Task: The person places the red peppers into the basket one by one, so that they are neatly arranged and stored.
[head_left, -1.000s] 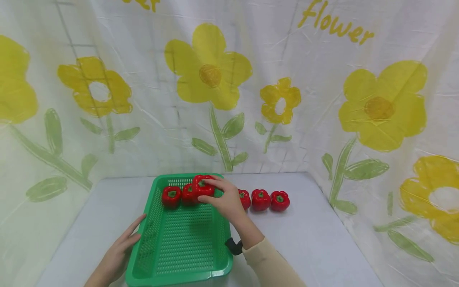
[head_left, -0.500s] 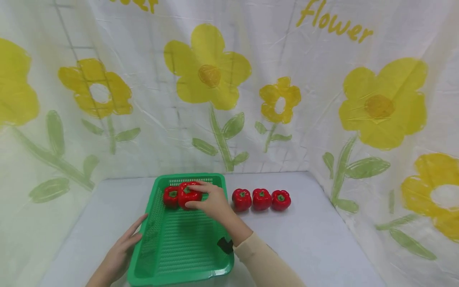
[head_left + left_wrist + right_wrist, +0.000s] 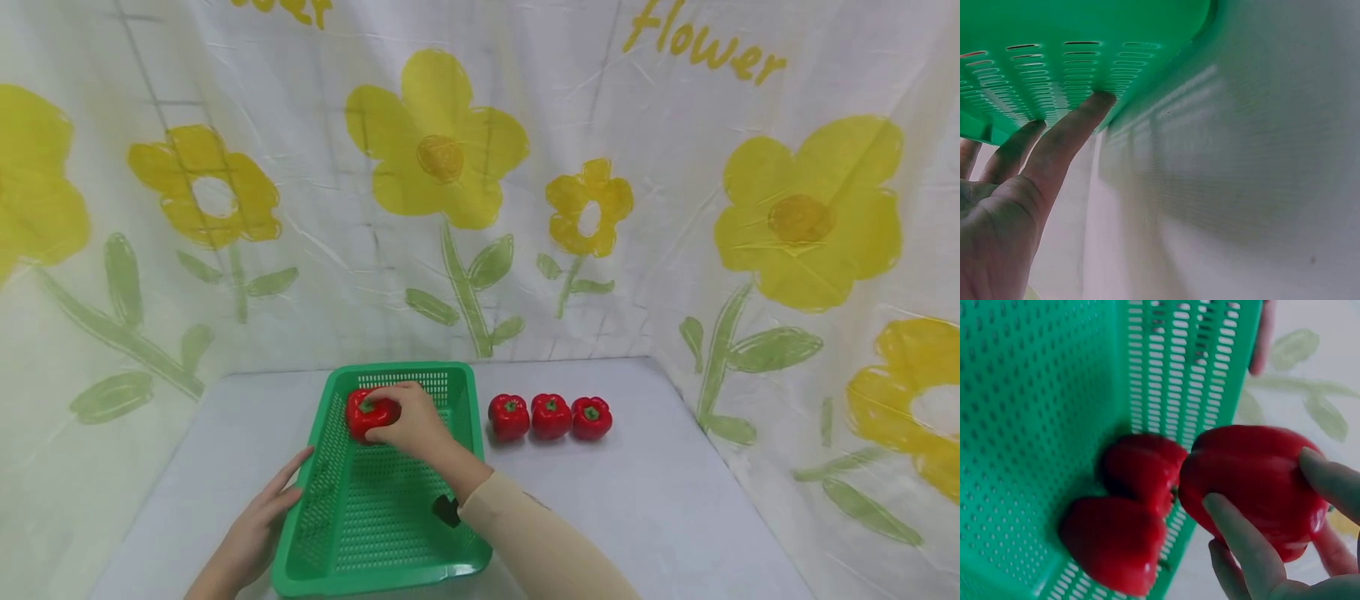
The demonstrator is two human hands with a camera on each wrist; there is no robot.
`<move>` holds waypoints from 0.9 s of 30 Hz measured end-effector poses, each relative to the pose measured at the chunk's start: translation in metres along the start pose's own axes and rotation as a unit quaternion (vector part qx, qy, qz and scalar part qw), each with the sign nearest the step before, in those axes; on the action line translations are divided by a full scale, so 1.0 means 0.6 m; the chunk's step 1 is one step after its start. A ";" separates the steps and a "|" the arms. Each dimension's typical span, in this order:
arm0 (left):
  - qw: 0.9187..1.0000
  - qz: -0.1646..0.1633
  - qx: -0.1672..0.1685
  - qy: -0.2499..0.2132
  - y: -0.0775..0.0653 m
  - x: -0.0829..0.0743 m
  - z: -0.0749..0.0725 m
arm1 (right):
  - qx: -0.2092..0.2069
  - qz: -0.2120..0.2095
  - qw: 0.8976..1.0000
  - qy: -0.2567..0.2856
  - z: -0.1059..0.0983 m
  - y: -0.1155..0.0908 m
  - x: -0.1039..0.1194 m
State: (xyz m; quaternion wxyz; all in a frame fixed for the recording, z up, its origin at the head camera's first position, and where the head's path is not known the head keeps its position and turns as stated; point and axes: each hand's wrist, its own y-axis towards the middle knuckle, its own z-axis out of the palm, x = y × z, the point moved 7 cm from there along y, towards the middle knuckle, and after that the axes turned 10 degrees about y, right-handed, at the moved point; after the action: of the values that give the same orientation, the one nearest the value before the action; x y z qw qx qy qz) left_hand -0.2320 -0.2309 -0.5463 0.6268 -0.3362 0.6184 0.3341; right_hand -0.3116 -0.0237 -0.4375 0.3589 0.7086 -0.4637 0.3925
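Observation:
My right hand [image 3: 415, 427] holds a red bell pepper [image 3: 1250, 478] between thumb and fingertips, raised over the far left part of a green perforated basket [image 3: 386, 579]. Two more red bell peppers lie inside the basket; the right wrist view shows one pepper [image 3: 1141, 469] and, beside it, another pepper [image 3: 1113, 544] against the slotted wall. From the head camera the held pepper and hand cover most of them. With fingers stretched out, my left hand [image 3: 251, 533] touches the basket's left side; in the left wrist view its fingertips [image 3: 1104, 100] meet the outer slotted wall.
To the right of the basket, three red bell peppers stand in a row on the white table [image 3: 637, 517]: a left one [image 3: 509, 417], a middle one [image 3: 551, 417] and a right one [image 3: 592, 418]. A flower-printed curtain [image 3: 322, 317] hangs behind and at both sides.
My right hand has carried the held pepper leftward across the basket's far end, past the right-hand pepper to the left-hand one. The left hand stays at the basket's side.

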 end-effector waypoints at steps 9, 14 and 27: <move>1.000 0.007 0.012 -0.019 -0.001 -0.005 0.000 | 0.012 0.035 0.999 -0.024 0.054 0.016 -0.025; 1.000 0.002 0.016 -0.026 -0.003 -0.004 0.002 | 0.004 0.054 0.998 -0.038 0.076 0.021 -0.043; 0.999 0.000 0.014 -0.034 0.000 -0.004 0.006 | -0.006 0.083 0.996 -0.021 0.109 0.018 -0.081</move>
State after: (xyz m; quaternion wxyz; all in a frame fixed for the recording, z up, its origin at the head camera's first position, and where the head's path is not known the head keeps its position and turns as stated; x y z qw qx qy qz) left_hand -0.2301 -0.2281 -0.5438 0.6518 -0.3159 0.6017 0.3366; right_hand -0.3198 -0.0659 -0.5075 0.3201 0.6734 -0.5306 0.4032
